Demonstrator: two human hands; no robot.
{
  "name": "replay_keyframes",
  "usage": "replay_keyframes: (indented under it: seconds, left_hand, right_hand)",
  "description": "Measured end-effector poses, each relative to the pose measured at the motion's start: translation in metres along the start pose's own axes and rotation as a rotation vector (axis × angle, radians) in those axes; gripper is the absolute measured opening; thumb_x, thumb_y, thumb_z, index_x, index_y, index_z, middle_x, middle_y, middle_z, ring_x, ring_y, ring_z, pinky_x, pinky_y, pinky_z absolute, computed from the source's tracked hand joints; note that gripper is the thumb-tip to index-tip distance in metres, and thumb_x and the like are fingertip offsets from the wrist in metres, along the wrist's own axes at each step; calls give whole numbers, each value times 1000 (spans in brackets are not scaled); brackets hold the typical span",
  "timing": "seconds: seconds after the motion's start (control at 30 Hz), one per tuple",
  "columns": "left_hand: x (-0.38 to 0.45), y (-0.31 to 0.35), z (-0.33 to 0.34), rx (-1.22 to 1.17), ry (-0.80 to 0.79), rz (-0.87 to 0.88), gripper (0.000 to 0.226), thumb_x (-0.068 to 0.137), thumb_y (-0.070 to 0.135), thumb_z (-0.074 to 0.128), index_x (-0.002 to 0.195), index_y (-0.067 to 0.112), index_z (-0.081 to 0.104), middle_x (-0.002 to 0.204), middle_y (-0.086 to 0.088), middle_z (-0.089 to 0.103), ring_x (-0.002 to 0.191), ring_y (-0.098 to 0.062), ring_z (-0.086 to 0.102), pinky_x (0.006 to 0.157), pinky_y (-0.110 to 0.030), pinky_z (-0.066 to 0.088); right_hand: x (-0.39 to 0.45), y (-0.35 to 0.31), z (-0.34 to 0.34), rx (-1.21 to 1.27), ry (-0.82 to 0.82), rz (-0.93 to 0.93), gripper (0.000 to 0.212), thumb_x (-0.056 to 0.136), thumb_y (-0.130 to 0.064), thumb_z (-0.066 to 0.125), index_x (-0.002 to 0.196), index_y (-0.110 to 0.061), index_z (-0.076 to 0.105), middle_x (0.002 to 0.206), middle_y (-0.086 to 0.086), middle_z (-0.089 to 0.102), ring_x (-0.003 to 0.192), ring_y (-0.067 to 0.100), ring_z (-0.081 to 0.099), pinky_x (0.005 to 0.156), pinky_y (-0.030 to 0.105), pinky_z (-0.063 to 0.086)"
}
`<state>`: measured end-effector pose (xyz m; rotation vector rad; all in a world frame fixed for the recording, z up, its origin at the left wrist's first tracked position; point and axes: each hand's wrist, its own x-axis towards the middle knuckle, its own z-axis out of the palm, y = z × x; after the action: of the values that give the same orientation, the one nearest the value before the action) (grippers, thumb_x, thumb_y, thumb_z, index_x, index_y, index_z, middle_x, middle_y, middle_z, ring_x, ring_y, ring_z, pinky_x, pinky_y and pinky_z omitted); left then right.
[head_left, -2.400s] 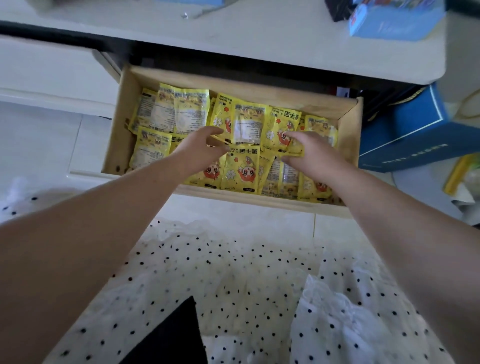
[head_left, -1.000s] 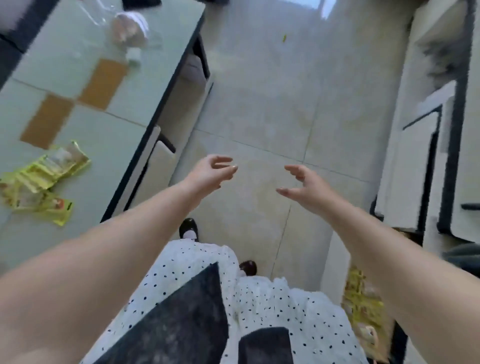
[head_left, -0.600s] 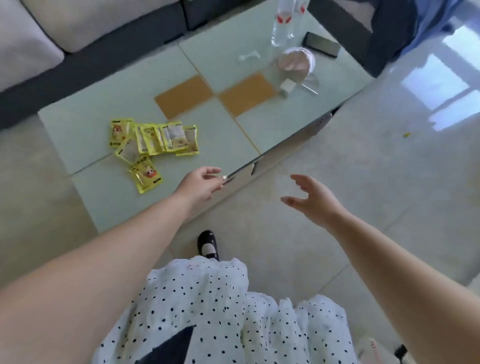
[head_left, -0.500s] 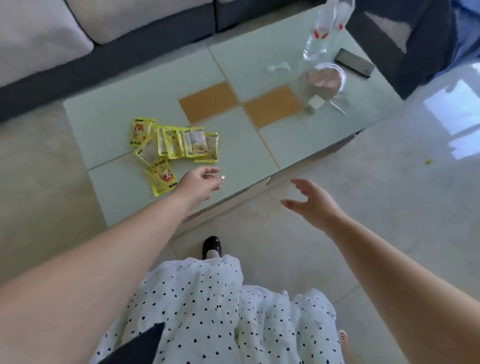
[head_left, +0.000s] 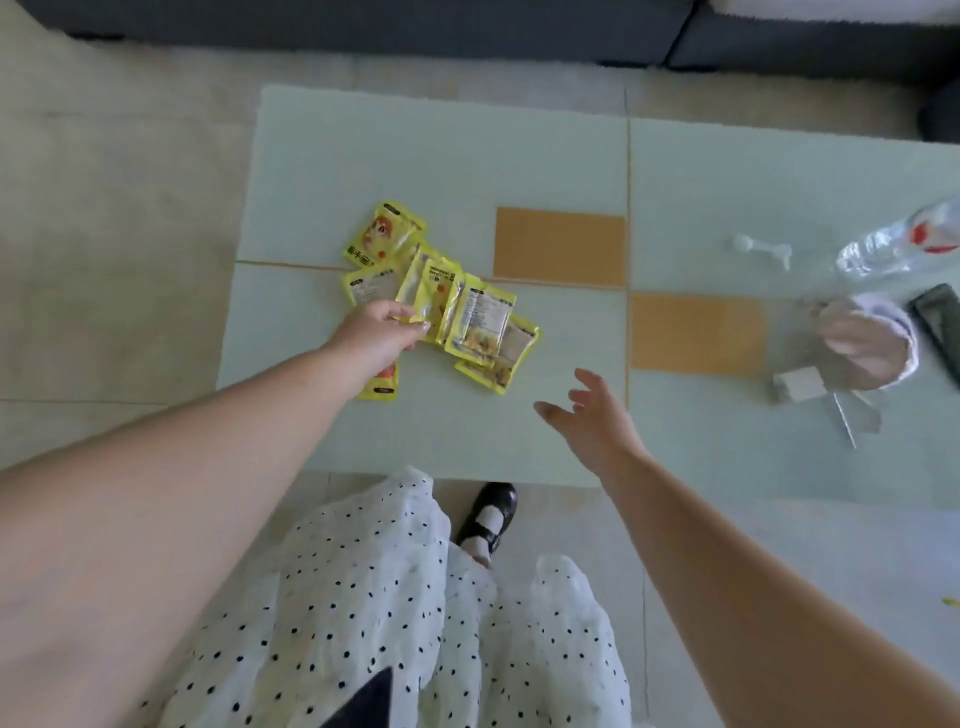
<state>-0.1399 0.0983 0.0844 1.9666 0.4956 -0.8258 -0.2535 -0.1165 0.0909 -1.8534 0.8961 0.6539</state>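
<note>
Several yellow snack packets lie in a loose overlapping pile on the pale green glass coffee table. My left hand reaches over the near left of the pile, and its thumb and fingertips pinch the edge of one yellow packet. Part of another packet shows from under my wrist. My right hand hovers over bare glass to the right of the pile, fingers spread and holding nothing.
At the table's right end stand a clear plastic bottle, a small round mirror, a dark phone and a white plastic spoon. A dark sofa base runs along the far side. My shoe is at the table's near edge.
I turned from the open drawer of packets to the coffee table and stepped up to it. My left hand reached forward onto the pile and took hold of a packet; my right hand moved over the table.
</note>
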Motion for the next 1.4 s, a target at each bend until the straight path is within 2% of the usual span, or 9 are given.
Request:
replay_keyframes:
  seconds: [0.4, 0.53, 0.63, 0.7, 0.9, 1.03, 1.13, 1.27, 1.4]
  left_hand:
    - [109, -15, 49, 222, 64, 48, 43, 87, 23, 64, 127, 15, 53, 124, -2, 61, 109, -20, 58, 89, -29, 45]
    - [129, -15, 55, 316, 127, 72, 39, 88, 29, 64, 124, 17, 55, 114, 2, 64, 103, -18, 60, 87, -32, 48]
    - [141, -16, 58, 352, 160, 76, 34, 87, 29, 64, 118, 18, 58, 101, 6, 65, 96, -16, 62, 83, -32, 51]
    - [147, -17, 59, 368, 155, 75, 28, 87, 27, 65, 113, 17, 61, 95, 7, 64, 95, -16, 63, 84, -34, 52]
    - [152, -15, 61, 396, 137, 47, 21, 84, 27, 69, 101, 16, 64, 108, -2, 68, 101, -21, 63, 88, -36, 52]
    - [150, -12, 66, 472, 96, 46, 13, 86, 27, 68, 91, 15, 66, 120, -5, 66, 106, -23, 62, 77, -27, 48]
    - [148, -13, 68, 482, 95, 40, 10, 86, 27, 66, 83, 20, 61, 114, -2, 67, 103, -22, 62, 75, -28, 47]
    - [142, -15, 61, 341, 120, 58, 8, 90, 22, 61, 87, 17, 56, 85, 5, 57, 84, -18, 55, 71, -28, 43]
    - [133, -12, 41, 287, 210, 90, 12, 92, 16, 57, 103, 11, 59, 91, 0, 56, 84, -18, 52, 72, -26, 42]
  right_hand:
    - [120, -6, 60, 120, 8, 176, 71, 87, -37, 65, 146, -21, 30, 143, 1, 48, 115, 20, 56, 82, 26, 39]
    - [143, -7, 72, 182, 107, 235, 64, 87, -33, 64, 143, -18, 36, 117, 1, 61, 83, 15, 56, 73, 25, 37]
    - [157, -5, 77, 210, 199, 269, 57, 87, -31, 64, 138, -17, 41, 118, 2, 61, 99, 21, 58, 75, 25, 39]
    - [164, -2, 78, 212, 229, 282, 54, 87, -28, 64, 135, -16, 43, 96, -2, 58, 89, 19, 55, 72, 25, 38]
    - [173, 1, 77, 87, 184, 269, 20, 85, -27, 65, 101, -15, 67, 68, -4, 55, 65, 19, 51, 49, 23, 32]
    - [173, -1, 75, 93, 141, 277, 13, 84, -28, 66, 85, -17, 60, 61, -5, 50, 54, 14, 44, 48, 22, 31]
    - [174, 1, 75, 103, 139, 277, 16, 84, -30, 66, 88, -17, 59, 64, -6, 50, 56, 13, 45, 51, 23, 35]
    - [172, 1, 68, 150, 184, 254, 16, 86, -29, 64, 91, -16, 57, 70, -6, 55, 78, 24, 61, 74, 35, 53]
    - [161, 0, 47, 186, 280, 234, 4, 87, -16, 51, 89, -12, 53, 64, -2, 49, 66, 25, 51, 56, 26, 41]
